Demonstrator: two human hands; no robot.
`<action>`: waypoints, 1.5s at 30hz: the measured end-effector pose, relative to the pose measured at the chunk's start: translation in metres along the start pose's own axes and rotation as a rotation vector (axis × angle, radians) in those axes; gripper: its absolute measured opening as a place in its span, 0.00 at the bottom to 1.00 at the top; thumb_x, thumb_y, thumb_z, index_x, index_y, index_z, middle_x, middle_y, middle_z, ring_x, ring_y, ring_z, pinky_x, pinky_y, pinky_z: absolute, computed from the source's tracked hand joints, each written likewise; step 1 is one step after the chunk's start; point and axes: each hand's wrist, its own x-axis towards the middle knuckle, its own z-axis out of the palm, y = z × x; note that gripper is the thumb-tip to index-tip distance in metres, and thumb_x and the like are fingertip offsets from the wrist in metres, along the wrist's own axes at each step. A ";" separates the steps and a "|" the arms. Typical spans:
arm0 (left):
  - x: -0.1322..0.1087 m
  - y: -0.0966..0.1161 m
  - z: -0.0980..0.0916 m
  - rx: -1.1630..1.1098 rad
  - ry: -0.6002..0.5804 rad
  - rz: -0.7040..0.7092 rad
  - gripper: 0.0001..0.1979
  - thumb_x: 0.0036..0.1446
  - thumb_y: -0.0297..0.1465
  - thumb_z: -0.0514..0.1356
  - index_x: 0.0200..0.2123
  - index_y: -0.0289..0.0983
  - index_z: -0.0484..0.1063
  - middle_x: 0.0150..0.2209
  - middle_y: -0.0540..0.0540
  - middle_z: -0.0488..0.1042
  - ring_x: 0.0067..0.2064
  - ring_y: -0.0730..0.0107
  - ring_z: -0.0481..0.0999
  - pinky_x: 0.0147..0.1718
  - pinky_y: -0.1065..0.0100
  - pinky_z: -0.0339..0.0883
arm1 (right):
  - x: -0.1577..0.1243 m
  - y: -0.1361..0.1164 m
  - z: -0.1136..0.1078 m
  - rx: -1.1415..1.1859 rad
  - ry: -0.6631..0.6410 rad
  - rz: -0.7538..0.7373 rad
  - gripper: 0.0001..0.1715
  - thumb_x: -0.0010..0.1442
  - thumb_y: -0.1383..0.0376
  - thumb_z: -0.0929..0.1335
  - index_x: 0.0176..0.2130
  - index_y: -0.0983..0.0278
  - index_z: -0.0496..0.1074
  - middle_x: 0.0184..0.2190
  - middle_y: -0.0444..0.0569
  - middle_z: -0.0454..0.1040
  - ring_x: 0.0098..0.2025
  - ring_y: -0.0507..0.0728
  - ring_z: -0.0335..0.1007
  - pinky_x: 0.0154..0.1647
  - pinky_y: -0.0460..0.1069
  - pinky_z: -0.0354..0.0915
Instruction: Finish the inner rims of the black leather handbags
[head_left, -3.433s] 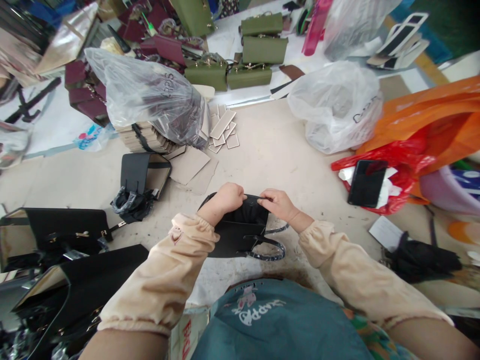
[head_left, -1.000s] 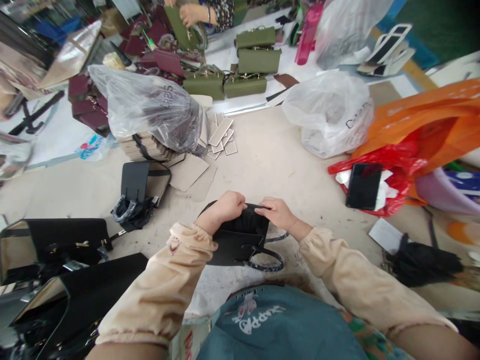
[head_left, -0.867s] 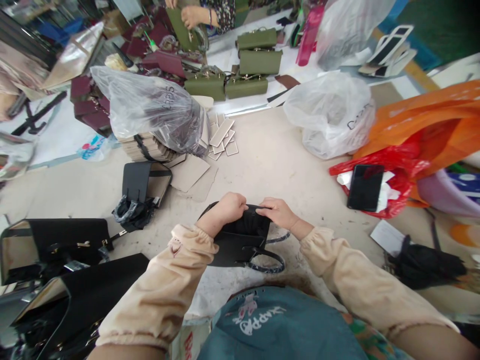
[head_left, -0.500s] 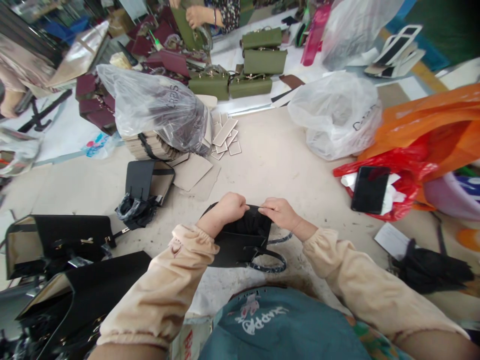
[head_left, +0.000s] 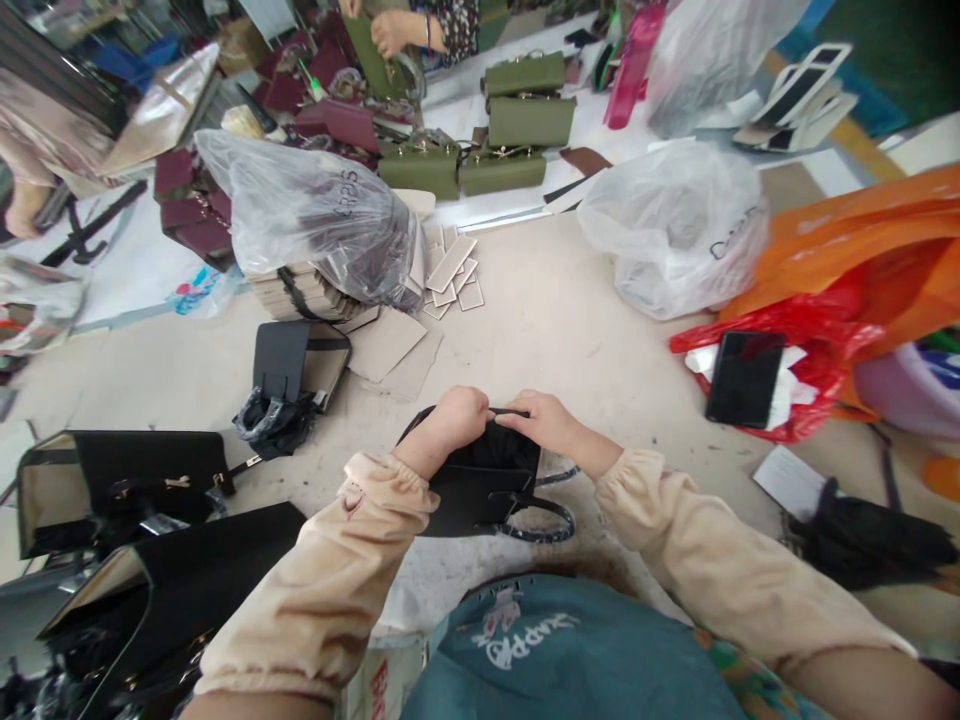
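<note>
A black handbag (head_left: 465, 500) lies on the pale table in front of me, its opening toward the far side and its looped handle (head_left: 541, 520) at the right. My left hand (head_left: 461, 415) is closed on the far rim of the bag. Close beside it, my right hand (head_left: 544, 420) pinches the same rim, with fingertips near the left hand's. Dark lining shows inside the bag below both hands.
More black bags (head_left: 157, 480) lie at the left, with a smaller one (head_left: 281, 360) nearer. Beige boards (head_left: 386, 345), plastic bags (head_left: 675, 230) and a phone (head_left: 744, 380) on a red bag are around. Across, a person's hand (head_left: 390, 35) is by green bags (head_left: 531, 120).
My right hand has moved left along the rim, closer to my left hand. My left hand has shifted very slightly and keeps its hold on the bag.
</note>
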 end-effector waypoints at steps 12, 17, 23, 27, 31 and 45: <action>-0.009 -0.023 -0.008 -0.054 -0.005 -0.115 0.15 0.54 0.39 0.57 0.27 0.35 0.77 0.22 0.46 0.74 0.25 0.70 0.69 0.27 0.69 0.59 | 0.007 0.004 0.002 0.053 0.005 0.038 0.15 0.55 0.59 0.69 0.22 0.63 0.75 0.21 0.45 0.69 0.26 0.51 0.65 0.29 0.47 0.59; -0.012 -0.027 -0.011 -0.061 -0.026 -0.150 0.15 0.54 0.39 0.57 0.26 0.35 0.77 0.21 0.47 0.72 0.24 0.72 0.67 0.25 0.70 0.57 | 0.009 0.005 0.004 0.070 0.006 0.017 0.15 0.56 0.58 0.69 0.23 0.63 0.76 0.22 0.46 0.70 0.28 0.52 0.65 0.31 0.48 0.60; -0.011 -0.026 -0.012 -0.030 -0.039 -0.192 0.15 0.53 0.40 0.57 0.26 0.35 0.77 0.21 0.45 0.73 0.26 0.68 0.70 0.25 0.69 0.57 | 0.010 0.005 0.004 0.082 0.000 0.021 0.14 0.56 0.59 0.69 0.23 0.63 0.76 0.22 0.46 0.71 0.28 0.52 0.66 0.31 0.48 0.60; -0.008 -0.027 -0.008 0.002 -0.026 -0.206 0.15 0.53 0.40 0.57 0.28 0.35 0.77 0.25 0.43 0.75 0.30 0.64 0.73 0.28 0.68 0.60 | 0.010 0.005 0.004 0.084 0.006 0.024 0.15 0.55 0.59 0.69 0.21 0.63 0.74 0.22 0.45 0.69 0.27 0.52 0.65 0.30 0.48 0.60; -0.007 -0.026 -0.005 0.025 -0.013 -0.217 0.16 0.53 0.40 0.57 0.30 0.34 0.77 0.28 0.40 0.76 0.34 0.60 0.74 0.31 0.66 0.63 | 0.009 0.003 0.004 0.085 0.015 0.021 0.15 0.55 0.59 0.69 0.20 0.63 0.73 0.21 0.44 0.68 0.27 0.51 0.65 0.30 0.47 0.59; -0.012 -0.017 -0.005 0.062 -0.011 -0.257 0.17 0.55 0.40 0.55 0.33 0.33 0.77 0.34 0.36 0.77 0.39 0.54 0.75 0.35 0.63 0.66 | 0.006 -0.007 0.007 0.044 0.060 0.010 0.12 0.54 0.64 0.69 0.20 0.63 0.72 0.21 0.45 0.68 0.27 0.52 0.64 0.29 0.48 0.59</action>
